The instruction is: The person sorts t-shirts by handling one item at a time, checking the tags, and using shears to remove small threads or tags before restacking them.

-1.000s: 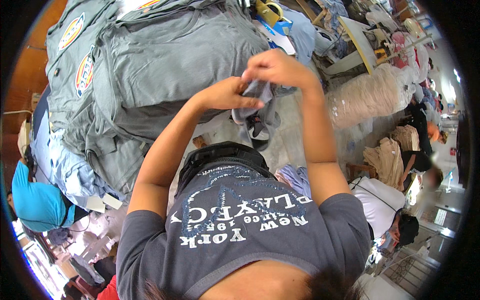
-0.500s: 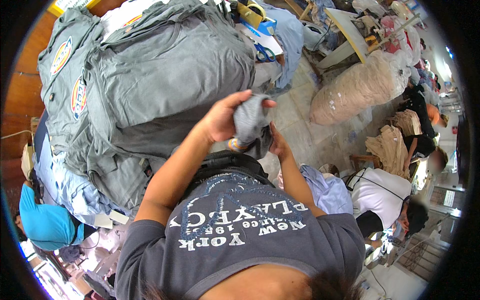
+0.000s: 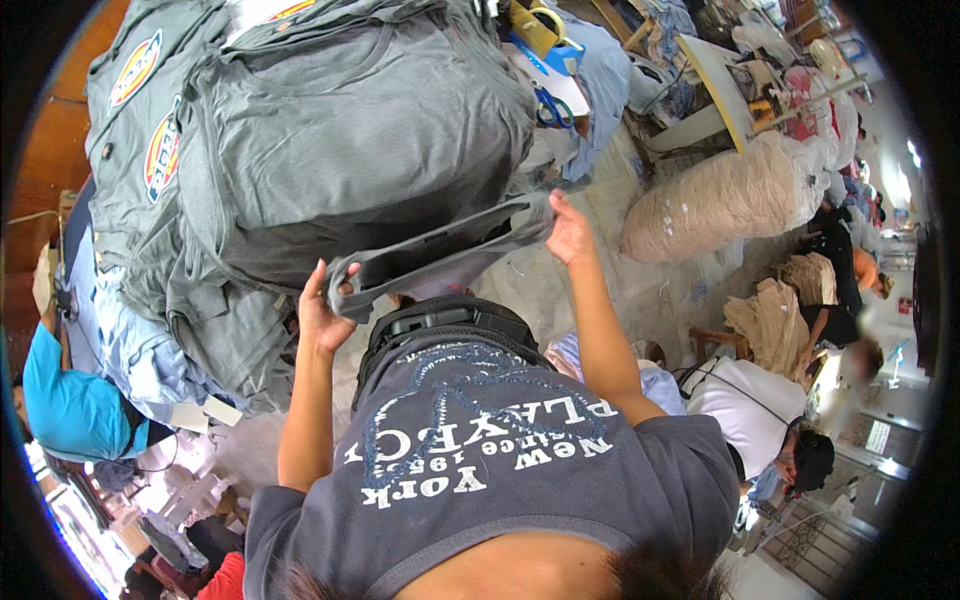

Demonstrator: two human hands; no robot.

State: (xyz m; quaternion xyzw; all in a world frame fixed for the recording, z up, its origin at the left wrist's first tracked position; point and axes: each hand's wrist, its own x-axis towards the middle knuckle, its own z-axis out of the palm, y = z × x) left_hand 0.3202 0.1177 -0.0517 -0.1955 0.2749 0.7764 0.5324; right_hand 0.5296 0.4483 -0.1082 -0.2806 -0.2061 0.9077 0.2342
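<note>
Between my two hands a grey garment [image 3: 440, 245] is stretched out, its opening spread into a long slot with a dark inside. My left hand [image 3: 328, 308] grips one end, fingers and thumb closed on the cloth edge. Higher up and to the right, my right hand [image 3: 570, 232] pinches the other end. The cloth hangs in the air just in front of my waist. Beyond it lies a large pile of grey shirts [image 3: 370, 130], some with oval coloured emblems. What kind of garment I hold cannot be made out for certain.
Blue-handled scissors [image 3: 552, 108] and a tape dispenser [image 3: 548, 45] sit past the pile. A big plastic-wrapped roll [image 3: 715, 200] lies at the right. Light blue cloth [image 3: 135, 340] is heaped at the left. People work nearby, one in a blue top [image 3: 75, 400], another in white [image 3: 745, 400].
The bunched grey cloth is now pulled out wide. My left hand has moved left and down, my right hand up and slightly right.
</note>
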